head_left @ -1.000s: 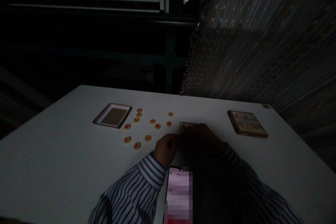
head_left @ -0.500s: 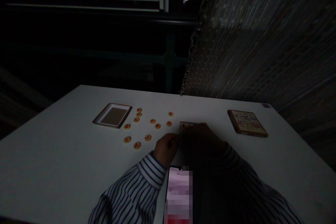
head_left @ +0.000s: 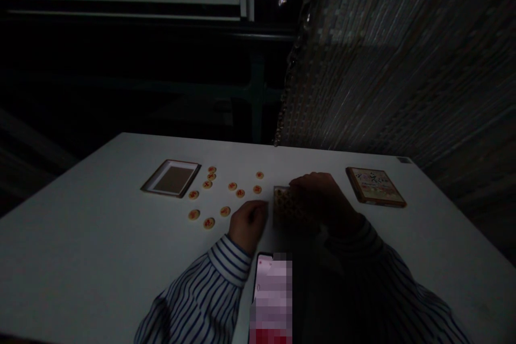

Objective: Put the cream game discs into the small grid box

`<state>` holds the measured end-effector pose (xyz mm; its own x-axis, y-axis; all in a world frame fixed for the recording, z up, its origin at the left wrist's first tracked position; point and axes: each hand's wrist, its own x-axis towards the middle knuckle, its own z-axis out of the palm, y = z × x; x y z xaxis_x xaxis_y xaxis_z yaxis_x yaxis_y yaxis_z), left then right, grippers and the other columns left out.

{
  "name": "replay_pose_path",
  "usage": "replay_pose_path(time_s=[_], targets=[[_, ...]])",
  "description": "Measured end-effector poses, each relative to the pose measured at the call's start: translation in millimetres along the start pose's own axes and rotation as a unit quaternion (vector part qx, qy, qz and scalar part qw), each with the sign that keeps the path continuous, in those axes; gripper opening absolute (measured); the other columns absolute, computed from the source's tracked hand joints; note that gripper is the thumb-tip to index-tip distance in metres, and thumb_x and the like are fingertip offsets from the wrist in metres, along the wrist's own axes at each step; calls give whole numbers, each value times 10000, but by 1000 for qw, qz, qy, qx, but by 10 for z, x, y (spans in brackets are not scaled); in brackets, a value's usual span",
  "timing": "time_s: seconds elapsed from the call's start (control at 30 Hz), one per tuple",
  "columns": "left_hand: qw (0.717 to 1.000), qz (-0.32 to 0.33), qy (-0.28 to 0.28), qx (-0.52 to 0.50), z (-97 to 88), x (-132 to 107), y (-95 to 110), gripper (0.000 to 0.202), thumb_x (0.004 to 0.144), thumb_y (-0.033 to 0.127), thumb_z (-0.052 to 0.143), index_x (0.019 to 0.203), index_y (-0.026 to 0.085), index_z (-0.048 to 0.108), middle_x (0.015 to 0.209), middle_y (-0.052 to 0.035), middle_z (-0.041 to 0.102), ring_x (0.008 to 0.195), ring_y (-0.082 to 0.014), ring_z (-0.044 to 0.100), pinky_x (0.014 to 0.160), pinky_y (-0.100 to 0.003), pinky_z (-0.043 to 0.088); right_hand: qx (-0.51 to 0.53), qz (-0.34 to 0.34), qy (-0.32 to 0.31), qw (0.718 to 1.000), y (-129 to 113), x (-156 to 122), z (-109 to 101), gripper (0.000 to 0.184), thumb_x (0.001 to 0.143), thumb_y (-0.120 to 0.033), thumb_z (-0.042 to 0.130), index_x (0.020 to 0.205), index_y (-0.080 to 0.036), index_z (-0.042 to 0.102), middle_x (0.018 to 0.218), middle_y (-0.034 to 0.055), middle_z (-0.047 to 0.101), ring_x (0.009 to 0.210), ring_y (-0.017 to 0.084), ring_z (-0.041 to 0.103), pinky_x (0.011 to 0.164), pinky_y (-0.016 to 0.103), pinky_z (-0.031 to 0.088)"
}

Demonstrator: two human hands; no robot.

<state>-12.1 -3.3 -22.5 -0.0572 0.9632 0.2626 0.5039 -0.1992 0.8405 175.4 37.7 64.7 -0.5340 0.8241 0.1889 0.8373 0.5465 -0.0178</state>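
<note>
Several round pale chess pieces with red characters lie loose to the left, one of them a chess piece [head_left: 224,211] near my left hand [head_left: 249,224]. That hand is closed, fingers curled together beside the left edge of a small box of chess pieces [head_left: 284,205]; whether it holds anything is hidden. Rows of pieces with dark marks fill the box. My right hand [head_left: 324,196] arches over the box's right part, fingers bent downward. Deep shadow covers those fingers, and any object under them cannot be made out.
On the white table [head_left: 121,258] an open shallow box [head_left: 171,177] rests at the left. A flat printed box [head_left: 375,187] lies to the right. Between my forearms is a lit phone [head_left: 271,301]. A beaded curtain [head_left: 374,64] hangs behind the table's right side.
My left hand has drawn slightly left, away from the box of pieces. My right hand has lifted and shifted right, uncovering more of the pieces inside. The view has shifted slightly.
</note>
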Motion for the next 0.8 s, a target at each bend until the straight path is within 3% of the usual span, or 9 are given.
replay_pose_path(time_s=[0.13, 0.43, 0.6, 0.8], targets=[[1000, -1, 16, -2, -25, -3, 3, 196, 763, 252, 482, 863, 178, 634, 856, -41, 664, 810, -147, 605, 762, -295, 482, 26, 2, 46, 999, 2, -21, -22, 271, 846, -269, 366, 889, -178, 617, 782, 39, 632, 738, 140, 524, 710, 280, 292], [999, 8, 48, -3, -117, -20, 11, 206, 764, 292, 492, 859, 166, 626, 833, -50, 663, 783, -153, 608, 743, -300, 486, 28, 6, 73, 997, -44, -48, -91, 270, 844, -261, 373, 892, -183, 628, 776, 36, 641, 755, 148, 525, 742, 284, 279], [998, 34, 52, 26, -251, -48, 67, 189, 769, 281, 491, 860, 177, 620, 854, -46, 651, 798, -150, 601, 745, -298, 487, 31, 5, 89, 996, -94, -61, -133, 268, 841, -267, 379, 893, -177, 625, 799, 38, 645, 761, 150, 530, 740, 279, 283], [993, 60, 82, 56, -468, -30, 21, 169, 765, 264, 497, 847, 171, 613, 868, -50, 644, 800, -143, 599, 721, -270, 490, 37, -4, 63, 997, -191, -2, -100, 274, 835, -277, 380, 893, -180, 629, 813, 40, 653, 750, 148, 540, 722, 274, 297]])
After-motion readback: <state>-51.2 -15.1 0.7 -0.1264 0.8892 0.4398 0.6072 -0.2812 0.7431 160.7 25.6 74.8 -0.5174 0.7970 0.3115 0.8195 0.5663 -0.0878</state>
